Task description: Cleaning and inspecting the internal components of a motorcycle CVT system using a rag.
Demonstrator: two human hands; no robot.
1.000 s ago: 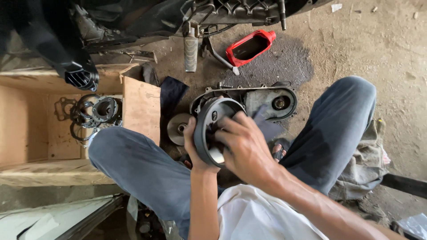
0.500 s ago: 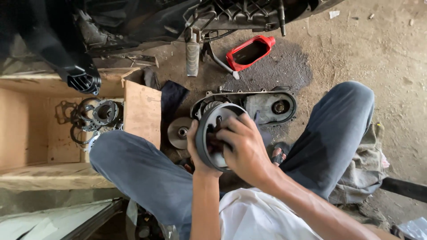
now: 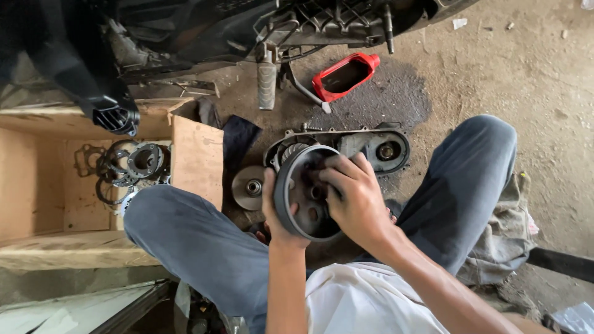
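A round dark metal drum (image 3: 296,185), like a clutch bell with holes in its face, stands on edge between my knees. My left hand (image 3: 273,218) grips its rim from behind and below. My right hand (image 3: 352,196) covers the drum's open face, fingers pressed into its middle. A smaller silver pulley disc (image 3: 249,187) lies on the ground just left of the drum. Behind the drum lies a grey transmission cover (image 3: 377,148) with a bearing hole.
A cardboard box (image 3: 198,162) at left holds several rings and metal parts (image 3: 137,162). A red oil container (image 3: 344,75) lies on a dark oil stain under the scooter's underside (image 3: 266,31) with its footpeg (image 3: 266,83). A dirty rag (image 3: 504,232) lies beside my right leg.
The view has shifted slightly. My right hand's fingers have moved a little over the drum's face; the drum stays held on edge in the same place.
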